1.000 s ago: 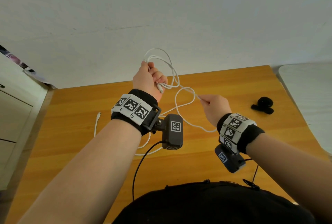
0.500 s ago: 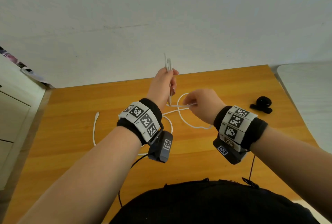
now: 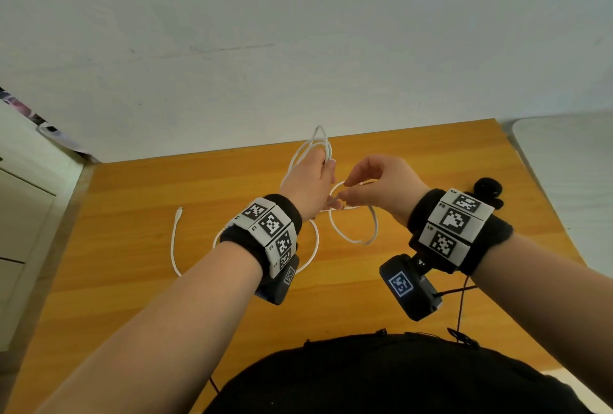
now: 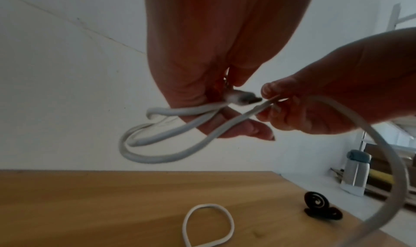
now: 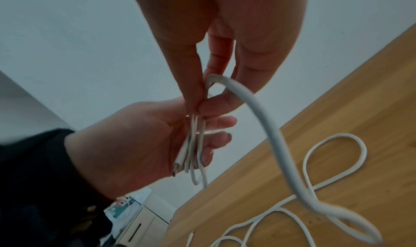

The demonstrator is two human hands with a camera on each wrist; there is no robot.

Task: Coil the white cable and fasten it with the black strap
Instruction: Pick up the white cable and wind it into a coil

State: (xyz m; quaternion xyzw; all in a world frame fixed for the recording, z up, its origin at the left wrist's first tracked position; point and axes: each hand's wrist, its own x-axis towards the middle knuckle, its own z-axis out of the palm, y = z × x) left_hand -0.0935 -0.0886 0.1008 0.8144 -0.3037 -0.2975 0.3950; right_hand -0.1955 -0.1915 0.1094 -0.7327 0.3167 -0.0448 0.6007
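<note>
The white cable (image 3: 354, 241) runs from my hands down to the wooden table (image 3: 132, 201). My left hand (image 3: 326, 168) grips a bundle of coiled loops (image 4: 157, 135) held above the table, with one connector (image 5: 179, 165) lying across its palm. My right hand (image 3: 343, 191) is right beside it and pinches a stretch of cable (image 5: 265, 126) between thumb and fingertip, close against the left fingers. The black strap (image 4: 319, 208) lies rolled on the table at the right, apart from both hands; in the head view the strap (image 3: 487, 185) is partly hidden behind my right wristband.
The cable's free end (image 3: 179, 212) trails on the table at the left, and slack loops (image 5: 333, 162) lie under my hands. A white wall rises behind the table. A white cabinet (image 3: 20, 214) stands left, a pale surface (image 3: 564, 164) right.
My right hand moved left to meet the left hand, bringing a new stretch of cable. My left hand turned with the coil, and the slack on the table has shortened.
</note>
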